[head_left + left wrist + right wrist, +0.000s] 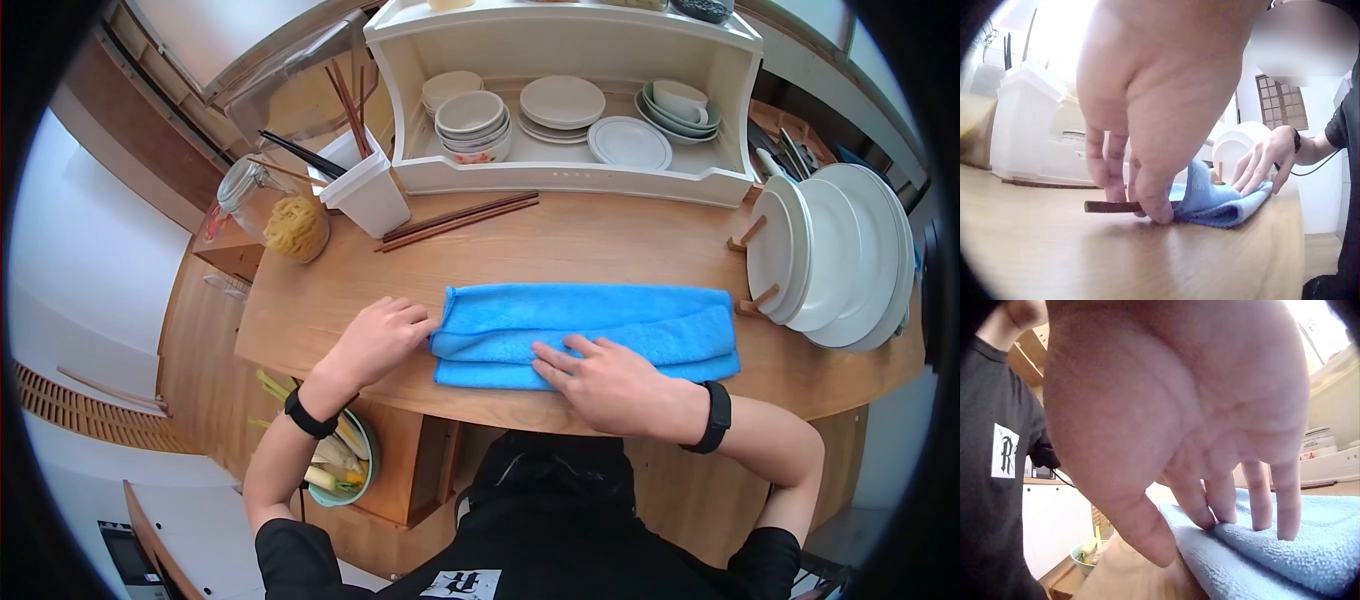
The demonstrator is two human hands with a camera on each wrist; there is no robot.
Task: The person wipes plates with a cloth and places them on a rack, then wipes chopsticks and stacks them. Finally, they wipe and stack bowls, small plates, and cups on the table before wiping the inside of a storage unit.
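A blue towel (pixel 600 335) lies folded lengthwise near the table's front edge. At its left end is my left hand (pixel 382 340). In the left wrist view, the thumb and fingers of this hand pinch a brown wooden chopstick (pixel 1110 207), its square end sticking out leftward and the rest hidden by the hand and towel. The towel's corner stands raised beside the thumb. My right hand (pixel 618 385) rests on the towel's front fold, fingers extended and spread, fingertips (pixel 1288 530) touching the cloth, thumb low by the front edge of the cloth.
Several loose chopsticks (pixel 460 220) lie behind the towel, beside a white chopstick holder (pixel 370 190) and a pasta jar (pixel 295 228). A white shelf (pixel 570 180) holds bowls and plates. Plates (pixel 830 260) stand in a rack at right. Below left is a vegetable basin (pixel 372 460).
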